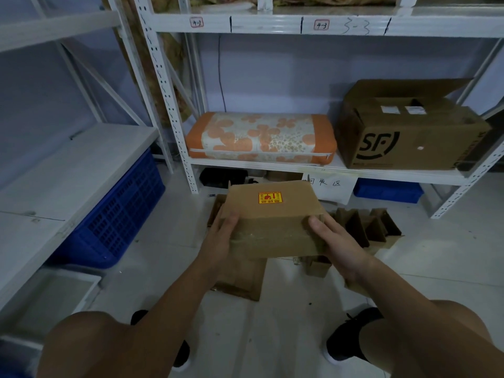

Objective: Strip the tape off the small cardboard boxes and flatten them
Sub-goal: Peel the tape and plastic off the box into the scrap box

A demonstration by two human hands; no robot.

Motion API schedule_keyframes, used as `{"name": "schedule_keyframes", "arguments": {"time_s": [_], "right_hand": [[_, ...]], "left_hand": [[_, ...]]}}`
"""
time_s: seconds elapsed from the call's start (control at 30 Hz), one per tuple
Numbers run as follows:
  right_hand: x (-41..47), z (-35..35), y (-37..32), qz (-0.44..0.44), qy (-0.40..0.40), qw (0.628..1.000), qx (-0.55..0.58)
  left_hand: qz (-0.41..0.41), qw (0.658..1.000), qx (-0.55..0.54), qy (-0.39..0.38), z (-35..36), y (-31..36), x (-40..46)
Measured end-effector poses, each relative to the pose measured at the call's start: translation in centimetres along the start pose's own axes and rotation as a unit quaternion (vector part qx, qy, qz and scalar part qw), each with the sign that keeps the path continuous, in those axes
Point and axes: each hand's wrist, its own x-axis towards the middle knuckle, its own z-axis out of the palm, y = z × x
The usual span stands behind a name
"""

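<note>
1. Cardboard box — small, brown, closed — sits at the centre of the frame, held in the air above the floor, with a yellow-and-red sticker on its top face and clear tape running across the near face.
2. Left hand clasps the box's left end: thumb laid over the top edge, palm against the side, the other fingers hidden behind the cardboard. Its grip is clamped on the box.
3. Right hand holds the right end the same way — thumb on the upper near corner, fingers wrapped under and out of sight. That grip is also closed on the box.
4. Both forearms reach forward from the lower corners of the frame, converging on the box, above bare knees and black shoes.
5. Beneath the box lie flattened cardboard pieces; cardboard dividers stand just right of centre.
6. Behind, a white shelf carries an orange floral cushion and a large printed carton; a blue crate sits at the left.
</note>
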Motion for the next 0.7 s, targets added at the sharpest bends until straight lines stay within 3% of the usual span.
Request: {"name": "schedule_keyframes", "arguments": {"time_s": [0.47, 0.7], "right_hand": [[1.0, 0.8, -0.8, -0.039, 0.049, 0.998, 0.021], [0.4, 1.3, -2.4, -0.103, 0.041, 0.992, -0.059]], "left_hand": [[0.004, 1.0, 0.02, -0.014, -0.8, -1.2, 0.4], [-0.073, 0.997, -0.027, -0.008, -1.0, -1.1, 0.7]]}}
